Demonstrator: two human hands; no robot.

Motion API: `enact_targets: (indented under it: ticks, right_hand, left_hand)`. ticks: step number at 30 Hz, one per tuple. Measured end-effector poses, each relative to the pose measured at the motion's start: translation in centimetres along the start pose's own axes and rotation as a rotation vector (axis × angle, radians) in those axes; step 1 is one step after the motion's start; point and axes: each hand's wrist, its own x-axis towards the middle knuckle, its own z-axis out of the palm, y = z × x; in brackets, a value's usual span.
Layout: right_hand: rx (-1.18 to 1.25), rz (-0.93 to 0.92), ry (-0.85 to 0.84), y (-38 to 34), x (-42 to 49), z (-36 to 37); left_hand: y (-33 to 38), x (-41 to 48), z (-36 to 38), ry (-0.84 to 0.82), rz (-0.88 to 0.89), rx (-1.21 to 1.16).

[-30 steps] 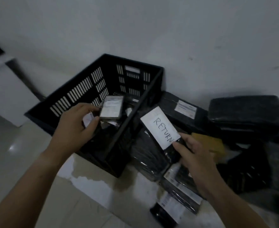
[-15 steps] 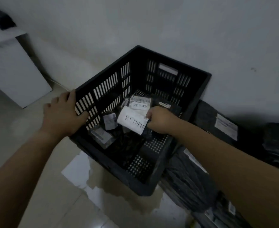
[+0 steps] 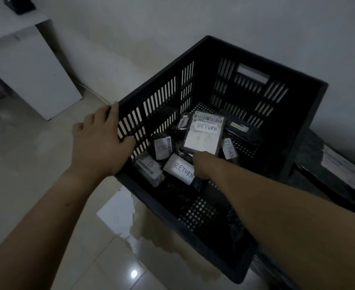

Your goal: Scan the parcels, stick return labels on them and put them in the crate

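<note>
1. Parcel (image 3: pixel 197 183) in black wrap, with a white label (image 3: pixel 179 169) lettered RETURN, sits low inside the crate (image 3: pixel 277 66), toward its near left side. It is on or just above the other parcels (image 3: pixel 203 136) lying there, and I cannot tell if it has touched down.
2. My right hand (image 3: pixel 201 166) is curled over the parcel's right end. Its fingers are hidden under the knuckles, but it looks like a grip and not a loose rest.
3. My left hand (image 3: pixel 101 143) clasps the crate's left rim, thumb inside against the slats and fingers outside, steadying it.
4. I judge this to be the drop-off step for this parcel. More parcels (image 3: pixel 337 164) wait outside the crate on the right.
5. First risk: if I pull my right hand away sideways, my fingers could catch the label's edge and peel or crease it. A straight lift off would avoid that.
6. Second risk: the parcel is slick and lies on an uneven heap, so it may slide or roll label-down once I let go. Its marking would then be buried.
7. Third risk: the floor (image 3: pixel 36 185) is glossy, with a pale stained patch (image 3: pixel 118 216) under the crate's near corner. If I lean on the rim, the crate could skate or tip toward me.
8. Fourth risk: the light is dim. I could easily mistake a marked parcel for an unmarked one, so I would check each label before trusting the pile.
</note>
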Motion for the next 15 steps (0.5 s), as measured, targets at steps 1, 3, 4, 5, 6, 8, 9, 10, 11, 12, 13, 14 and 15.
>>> enact_targets:
  ticks: [1, 3, 4, 5, 6, 8, 9, 10, 11, 12, 13, 14, 15]
  right_hand:
    - [-0.002, 0.013, -0.020, -0.1, -0.1, -0.2]
    - [-0.037, 0.022, -0.036, -0.3, -0.5, -0.6]
    - [-0.026, 0.014, -0.025, -0.4, -0.6, -0.9]
    - [-0.032, 0.010, -0.014, -0.5, -0.8, -1.4]
    - [-0.026, -0.005, -0.013, -0.7, -1.5, -2.0]
    - [-0.016, -0.062, -0.014, -0.9, -3.1, -3.1]
    - [0.018, -0.084, 0.009, -0.8, -4.1, -3.5]
    - [0.062, -0.104, 0.035, -0.6, -5.4, -4.0]
    - [0.108, -0.128, 0.083, -0.2, -7.0, -4.4]
    - [0.161, -0.151, 0.139, 0.3, -8.9, -4.7]
    - [0.219, -0.175, 0.208, 1.0, -11.1, -4.8]
    - [0.278, -0.203, 0.284, 1.8, -13.5, -4.9]
    - [0.345, -0.234, 0.361, 2.6, -16.1, -4.9]
  left_hand:
    - [0.0, 0.1, 0.0, 0.001, -0.004, -0.006]
    - [0.1, 0.2, -0.1, 0.009, -0.008, -0.014]
    - [0.1, 0.2, -0.1, 0.007, -0.010, -0.016]
    - [0.2, 0.1, -0.2, -0.003, -0.016, -0.019]
    - [0.3, 0.0, -0.3, -0.016, -0.021, -0.016]
    - [0.6, -0.1, -0.8, -0.050, -0.050, -0.028]
    - [0.9, -0.2, -1.1, -0.059, -0.062, -0.042]
    - [1.3, -0.4, -1.5, -0.058, -0.079, -0.067]
    - [1.7, -0.6, -1.9, -0.042, -0.085, -0.096]
    - [2.2, -1.1, -2.6, -0.010, -0.081, -0.122]
    - [2.3, -1.4, -3.0, 0.028, -0.053, -0.140]
    - [2.4, -1.6, -3.2, 0.044, -0.018, -0.167]
    - [1.9, -1.6, -2.7, 0.043, 0.004, -0.204]
